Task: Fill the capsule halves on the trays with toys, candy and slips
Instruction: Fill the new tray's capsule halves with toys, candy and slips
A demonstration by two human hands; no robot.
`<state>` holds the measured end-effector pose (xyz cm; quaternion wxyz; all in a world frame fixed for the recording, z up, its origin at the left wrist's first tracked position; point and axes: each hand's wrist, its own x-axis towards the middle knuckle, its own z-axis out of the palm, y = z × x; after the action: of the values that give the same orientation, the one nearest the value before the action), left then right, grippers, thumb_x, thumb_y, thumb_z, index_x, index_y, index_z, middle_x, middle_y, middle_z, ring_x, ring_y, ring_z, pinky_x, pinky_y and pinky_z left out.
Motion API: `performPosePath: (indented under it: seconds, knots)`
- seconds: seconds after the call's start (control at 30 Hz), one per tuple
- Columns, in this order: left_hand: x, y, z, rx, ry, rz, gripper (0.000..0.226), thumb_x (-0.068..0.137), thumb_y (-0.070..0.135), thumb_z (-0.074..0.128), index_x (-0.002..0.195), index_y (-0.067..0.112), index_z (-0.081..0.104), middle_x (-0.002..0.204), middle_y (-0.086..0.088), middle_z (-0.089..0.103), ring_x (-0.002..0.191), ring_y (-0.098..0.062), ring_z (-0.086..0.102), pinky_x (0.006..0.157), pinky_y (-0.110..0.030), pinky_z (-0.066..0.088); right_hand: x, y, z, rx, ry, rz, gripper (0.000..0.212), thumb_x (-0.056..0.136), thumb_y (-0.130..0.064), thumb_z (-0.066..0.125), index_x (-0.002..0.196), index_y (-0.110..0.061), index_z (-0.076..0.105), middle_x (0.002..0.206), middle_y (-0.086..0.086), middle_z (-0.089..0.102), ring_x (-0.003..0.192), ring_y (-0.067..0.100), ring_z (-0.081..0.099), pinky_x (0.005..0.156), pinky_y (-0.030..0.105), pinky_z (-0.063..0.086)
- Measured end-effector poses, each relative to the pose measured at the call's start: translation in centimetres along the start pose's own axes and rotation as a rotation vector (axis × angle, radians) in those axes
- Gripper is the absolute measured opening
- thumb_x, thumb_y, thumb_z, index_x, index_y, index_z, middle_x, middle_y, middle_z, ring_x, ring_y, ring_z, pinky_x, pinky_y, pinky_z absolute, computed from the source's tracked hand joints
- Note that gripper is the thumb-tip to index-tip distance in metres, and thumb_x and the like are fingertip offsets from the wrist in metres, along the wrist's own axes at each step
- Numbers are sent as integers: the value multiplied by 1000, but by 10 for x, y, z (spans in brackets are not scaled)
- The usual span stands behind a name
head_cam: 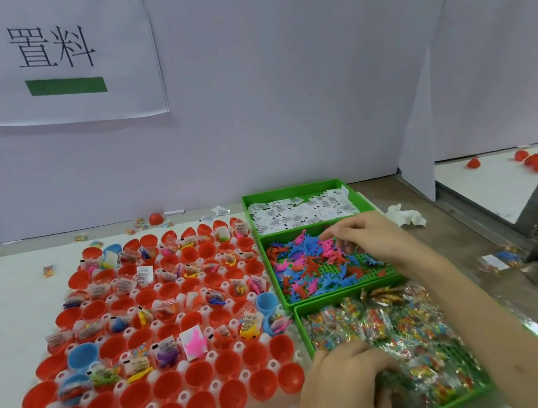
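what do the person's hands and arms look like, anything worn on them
Both are bare. The right hand and its forearm show no glove, sleeve, watch or bracelet all the way to the frame edge. The left hand is also ungloved, with no ring visible; only its hand and wrist are in view. The picture is slightly blurred, so small details such as nails cannot be made out.

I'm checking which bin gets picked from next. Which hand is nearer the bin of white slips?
Right. The right hand is in the toy bin just below the slip bin; the left hand is farther, at the candy bin.
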<state>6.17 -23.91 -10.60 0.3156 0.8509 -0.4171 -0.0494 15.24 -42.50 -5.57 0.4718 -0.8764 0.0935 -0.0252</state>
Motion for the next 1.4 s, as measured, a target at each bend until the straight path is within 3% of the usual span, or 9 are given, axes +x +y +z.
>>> performPosePath:
  seconds: [0.13, 0.33, 0.4, 0.57, 0.83, 1.0, 1.07, 1.2, 1.4]
  knots:
    - [-1, 1, -2, -2, 12, -32, 37, 94, 13, 56, 125, 30, 66, 125, 9, 61, 117, -10, 53, 101, -17, 30, 34, 0, -6, -158, 150, -35, 13, 96, -20, 64, 96, -22, 77, 92, -5, 71, 73, 5, 60, 60, 18, 43]
    - [-2, 2, -4, -4, -33, -59, 38, 97, 13, 49, 130, 26, 63, 128, 1, 58, 119, -23, 53, 101, -29, 41, 93, 9, -7, -565, 223, 47, 16, 92, -21, 64, 101, -15, 76, 115, 5, 71, 104, 23, 63, 87, 33, 49]
    - [-3, 3, -3, 19, -6, -66, 36, 100, 15, 44, 132, 23, 60, 127, -4, 57, 120, -25, 50, 94, -31, 42, 103, 14, -5, -634, 207, 102, 16, 89, -18, 66, 98, -11, 78, 116, 6, 72, 107, 26, 64, 83, 32, 48]
    - [-5, 8, -2, 51, 37, -106, 33, 102, 10, 39, 130, 15, 55, 125, -9, 52, 119, -26, 48, 86, -37, 42, 114, 14, -3, -595, 210, 101, 17, 86, -4, 64, 87, -8, 80, 104, 8, 76, 96, 26, 70, 83, 42, 59]
    - [-5, 1, -10, -164, 84, -68, 34, 96, 8, 51, 125, 17, 67, 121, -6, 61, 112, -20, 58, 90, -25, 43, 112, 22, -12, -401, 281, 51, 16, 89, -6, 67, 92, -13, 81, 113, 6, 74, 112, 21, 64, 86, 27, 49]
    - [-5, 0, -9, -214, 179, -13, 36, 90, -6, 54, 112, 14, 74, 115, -3, 69, 106, -16, 63, 91, -25, 47, 110, 22, -20, -391, 319, -4, 17, 95, -13, 63, 97, -16, 80, 116, 7, 72, 90, 19, 62, 74, 27, 45]
    - [-6, 0, -9, -218, 213, 0, 36, 88, -6, 57, 109, 15, 76, 113, 1, 70, 106, -12, 63, 92, -22, 47, 109, 22, -21, -421, 287, -9, 18, 97, -16, 61, 103, -14, 78, 121, 8, 70, 97, 21, 62, 78, 26, 43]
    - [-8, 1, -11, -231, 294, 29, 37, 81, -8, 60, 100, 18, 78, 103, 5, 69, 96, -4, 62, 81, -13, 46, 109, 19, -16, -549, 171, 48, 18, 91, -9, 66, 105, -9, 78, 126, 8, 69, 115, 23, 63, 86, 27, 46]
    - [-10, 5, -15, -357, 341, -35, 39, 81, -10, 62, 89, 25, 78, 88, 16, 59, 85, 2, 57, 67, -24, 54, 115, 15, -13, -484, 184, 88, 30, 89, 4, 56, 108, -8, 77, 131, 9, 66, 102, 22, 64, 79, 25, 46]
